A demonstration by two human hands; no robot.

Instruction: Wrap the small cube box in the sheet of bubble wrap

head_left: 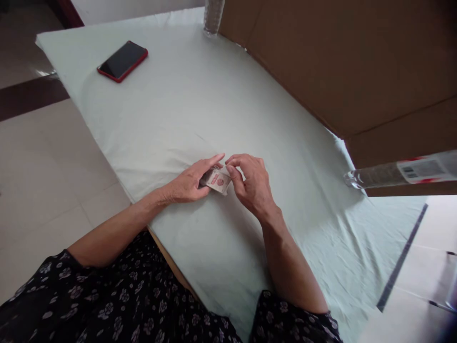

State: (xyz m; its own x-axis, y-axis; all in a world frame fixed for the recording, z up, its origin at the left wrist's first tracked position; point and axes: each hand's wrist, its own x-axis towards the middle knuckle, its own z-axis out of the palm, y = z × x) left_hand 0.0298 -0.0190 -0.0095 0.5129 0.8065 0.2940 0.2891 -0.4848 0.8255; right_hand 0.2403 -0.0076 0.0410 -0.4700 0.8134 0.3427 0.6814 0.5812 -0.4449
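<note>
A small boxy packet, pale with red print and what looks like clear wrapping, is held just over the cloth-covered table. My left hand grips its left end, thumb below and fingers along the far side. At the packet's upper right edge, my right hand is closed in a pinch, thumb against index finger. The fingertips seem to hold the edge of the wrapping, though that detail is too small to be sure of. My left palm hides part of the packet.
A pale green cloth covers the table. On its far left lies a phone with a red case. To the right stands a large brown cardboard panel, with a clear plastic bottle near its lower corner and a clear ribbed container at its far end.
</note>
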